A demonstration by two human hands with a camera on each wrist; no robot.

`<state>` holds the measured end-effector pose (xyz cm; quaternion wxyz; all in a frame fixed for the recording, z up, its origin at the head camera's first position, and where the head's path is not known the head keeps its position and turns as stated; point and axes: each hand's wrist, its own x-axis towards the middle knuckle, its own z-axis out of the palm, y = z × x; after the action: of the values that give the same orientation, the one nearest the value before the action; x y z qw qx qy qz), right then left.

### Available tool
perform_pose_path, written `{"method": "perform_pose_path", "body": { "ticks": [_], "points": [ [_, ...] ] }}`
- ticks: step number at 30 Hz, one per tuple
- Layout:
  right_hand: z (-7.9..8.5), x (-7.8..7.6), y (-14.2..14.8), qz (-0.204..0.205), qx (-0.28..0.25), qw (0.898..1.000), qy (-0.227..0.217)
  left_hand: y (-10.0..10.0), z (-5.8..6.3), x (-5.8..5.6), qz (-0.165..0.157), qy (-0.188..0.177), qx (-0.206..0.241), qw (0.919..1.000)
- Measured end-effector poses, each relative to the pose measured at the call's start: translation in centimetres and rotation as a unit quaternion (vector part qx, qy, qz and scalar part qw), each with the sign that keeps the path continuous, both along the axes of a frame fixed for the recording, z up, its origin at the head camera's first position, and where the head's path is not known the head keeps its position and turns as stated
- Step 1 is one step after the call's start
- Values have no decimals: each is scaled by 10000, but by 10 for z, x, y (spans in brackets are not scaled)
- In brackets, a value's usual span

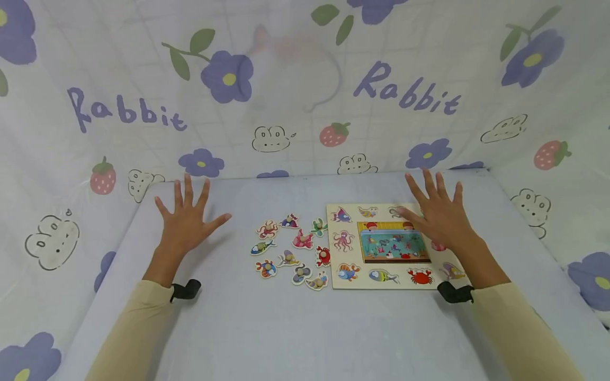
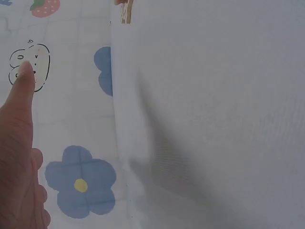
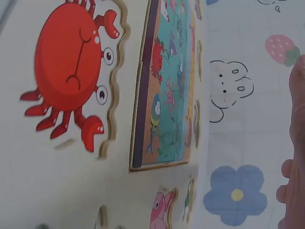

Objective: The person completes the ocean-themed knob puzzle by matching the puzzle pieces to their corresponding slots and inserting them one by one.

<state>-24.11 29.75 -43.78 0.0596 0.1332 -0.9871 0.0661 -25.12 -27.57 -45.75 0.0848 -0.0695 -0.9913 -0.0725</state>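
My left hand is held with fingers spread over the left side of the table, and nothing is in it. Opposite it, the right hand spreads its fingers over the right part of a wooden puzzle board, hiding some of its recesses. Between the hands lie several knobbed sea-animal pieces, among them a red crab piece, a pink fish piece and an octopus piece. In the right wrist view, a printed crab fills one board recess outline.
A pale cloth covers the table. Behind it and at both sides hangs a white curtain with flowers, strawberries and rabbit faces. Each wrist carries a black strap mount, such as the left mount.
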Motion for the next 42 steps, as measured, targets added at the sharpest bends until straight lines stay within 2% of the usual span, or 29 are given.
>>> {"method": "perform_pose_path", "body": {
  "ticks": [5,11,16,19,27,32,42],
  "points": [
    [-1,10,10,-1,-216,9995,-211,6,1,3,-219,-50,58,9997],
    [-5,22,30,-11,-470,9976,-504,11,-6,12,-601,-161,427,9971],
    [-6,32,55,-44,-761,9926,-942,17,-6,20,-852,-287,376,9952],
    [-8,36,69,-86,-884,9884,-1229,19,-6,23,-959,-405,312,9941],
    [-21,47,96,-107,-1490,9674,-2045,30,-6,29,-1152,-724,267,9903],
    [-34,45,99,-91,-1623,9609,-2241,37,-3,35,-1292,-786,335,9879],
    [-47,43,107,285,-1739,9603,-2164,52,-4,42,-1550,-933,278,9831]
  ]
}}
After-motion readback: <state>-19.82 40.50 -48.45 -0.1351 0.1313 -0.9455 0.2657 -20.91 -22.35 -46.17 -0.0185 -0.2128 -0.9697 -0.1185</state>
